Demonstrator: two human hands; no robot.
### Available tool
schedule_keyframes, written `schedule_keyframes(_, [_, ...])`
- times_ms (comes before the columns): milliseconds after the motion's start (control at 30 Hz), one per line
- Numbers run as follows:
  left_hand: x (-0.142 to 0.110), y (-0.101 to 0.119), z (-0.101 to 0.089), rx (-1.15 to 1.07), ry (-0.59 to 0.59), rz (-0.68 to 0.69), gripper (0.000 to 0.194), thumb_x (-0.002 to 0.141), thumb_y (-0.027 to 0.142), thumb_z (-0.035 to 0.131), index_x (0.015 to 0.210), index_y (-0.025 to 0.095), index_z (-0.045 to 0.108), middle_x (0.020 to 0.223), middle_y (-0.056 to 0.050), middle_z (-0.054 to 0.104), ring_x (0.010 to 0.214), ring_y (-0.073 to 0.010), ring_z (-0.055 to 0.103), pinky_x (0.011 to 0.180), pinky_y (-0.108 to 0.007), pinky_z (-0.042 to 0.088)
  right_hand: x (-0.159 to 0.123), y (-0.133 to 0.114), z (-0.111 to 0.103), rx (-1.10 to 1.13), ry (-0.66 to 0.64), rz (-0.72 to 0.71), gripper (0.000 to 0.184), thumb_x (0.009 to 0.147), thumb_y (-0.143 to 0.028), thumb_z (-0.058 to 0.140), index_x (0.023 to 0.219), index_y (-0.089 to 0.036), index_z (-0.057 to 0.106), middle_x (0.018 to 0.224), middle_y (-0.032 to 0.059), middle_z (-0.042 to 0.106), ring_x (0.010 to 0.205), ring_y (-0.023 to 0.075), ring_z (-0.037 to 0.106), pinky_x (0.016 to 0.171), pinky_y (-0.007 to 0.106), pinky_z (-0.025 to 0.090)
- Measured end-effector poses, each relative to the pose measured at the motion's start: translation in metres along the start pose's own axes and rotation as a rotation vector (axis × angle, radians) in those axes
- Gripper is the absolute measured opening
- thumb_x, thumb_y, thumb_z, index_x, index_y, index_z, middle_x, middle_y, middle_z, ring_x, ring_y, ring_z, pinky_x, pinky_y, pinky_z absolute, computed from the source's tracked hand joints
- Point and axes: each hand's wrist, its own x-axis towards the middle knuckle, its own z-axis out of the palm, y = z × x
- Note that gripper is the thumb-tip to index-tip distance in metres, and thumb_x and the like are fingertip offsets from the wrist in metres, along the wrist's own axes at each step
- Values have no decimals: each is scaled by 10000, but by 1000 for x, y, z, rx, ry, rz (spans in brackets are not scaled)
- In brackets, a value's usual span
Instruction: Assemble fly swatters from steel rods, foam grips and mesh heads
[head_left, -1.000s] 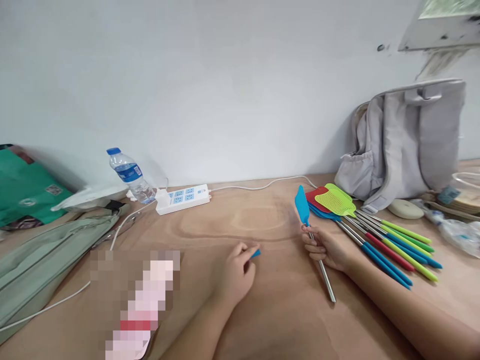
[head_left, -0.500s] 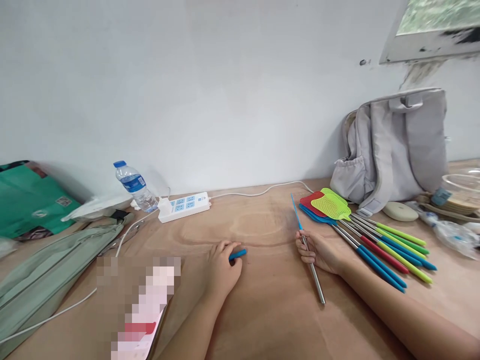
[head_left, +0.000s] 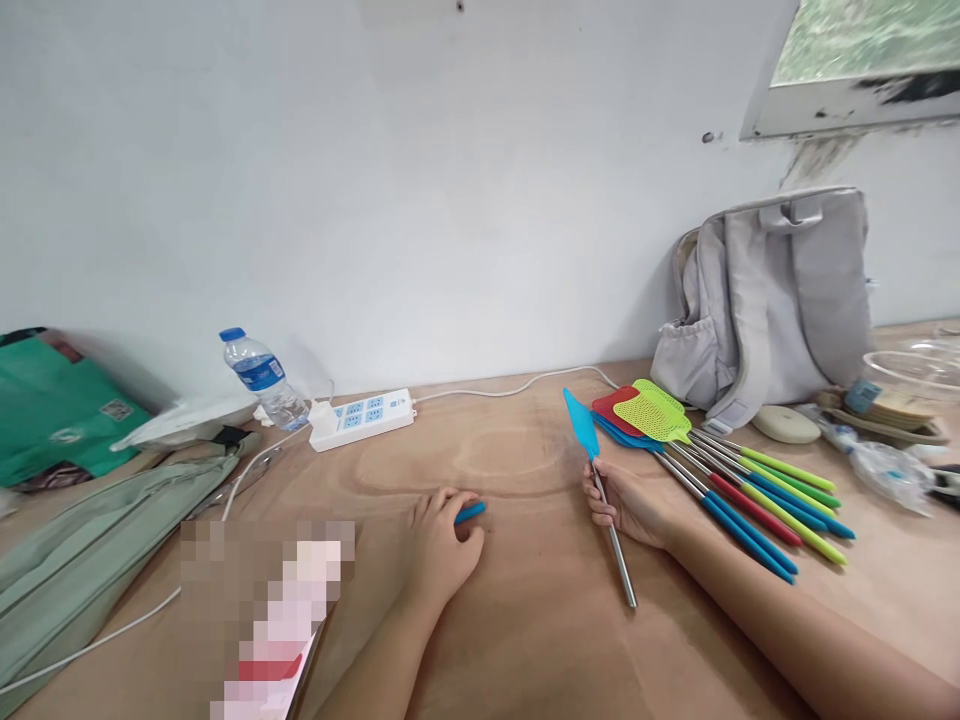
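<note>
In my right hand (head_left: pixel 607 497) is a fly swatter with a blue head (head_left: pixel 581 420), held by its bare metal rod (head_left: pixel 619 560). The head points up and away, turned partly edge-on, and the rod's lower end has no coloured grip on it. My left hand (head_left: pixel 442 545) rests low at the table's middle, fingers curled over a short blue handle grip (head_left: pixel 471 513). Only one end of that grip shows beyond the fingers; my hand covers the rest. Just right of my right hand lies a fanned pile of fly swatters with green, red and blue heads (head_left: pixel 654 412).
A grey backpack (head_left: pixel 799 300) leans on the wall behind the pile. A white power strip (head_left: pixel 364 418) and a water bottle (head_left: pixel 262 375) stand at the back left. Green cloth (head_left: pixel 97 560) and a pixelated phone (head_left: pixel 277 640) lie on the left; plastic packaging (head_left: pixel 892 475) lies at right.
The blue swatter has turned about its rod, so more of its head's face shows. My left hand still covers the blue grip. The whole view has shifted slightly.
</note>
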Motion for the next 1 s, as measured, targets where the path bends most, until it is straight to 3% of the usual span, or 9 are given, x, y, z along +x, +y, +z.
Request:
schedule_keyframes(233, [1, 3, -1, 10, -18, 4, 258, 667, 102, 485, 837, 228, 631, 870, -17, 603, 866, -217, 521, 782, -344, 368, -1, 0, 0, -17, -7, 8, 225, 884, -356, 377, 750, -194, 459, 538, -55, 442, 354, 55, 317, 388, 194, 273])
schedule_keyframes(467, [-9, 9, -2, -89, -118, 129, 239, 655, 58, 480, 745, 234, 615, 795, -1, 582, 824, -190, 527, 742, -304, 396, 1, 2, -2, -38, -20, -7, 226, 873, -378, 394, 752, -197, 456, 539, -58, 436, 364, 62, 320, 390, 202, 282])
schedule_keyframes(800, [-13, 12, -9, -113, -60, 127, 264, 629, 97, 484, 819, 236, 602, 857, -13, 574, 854, -218, 526, 767, -355, 397, -3, 1, 2, -152, -1, -32, 192, 836, -391, 417, 775, -210, 434, 552, -77, 407, 348, 52, 298, 358, 188, 255])
schedule_keyframes(900, [-3, 22, -13, -258, 62, 35, 223, 700, 193, 493, 900, 230, 585, 934, -36, 567, 933, -233, 519, 839, -396, 391, -12, -4, 17, -217, 8, -44, 214, 816, -408, 456, 740, -212, 417, 546, -86, 386, 337, 38, 258, 330, 161, 161])
schedule_keyframes(1000, [16, 39, -22, -627, 115, -118, 346, 717, 325, 531, 1042, 207, 525, 1096, -73, 546, 963, -218, 535, 853, -385, 413, -25, -9, 41, -345, 0, -88, 295, 802, -442, 483, 663, -211, 362, 519, -95, 329, 348, 36, 212, 335, 160, 109])
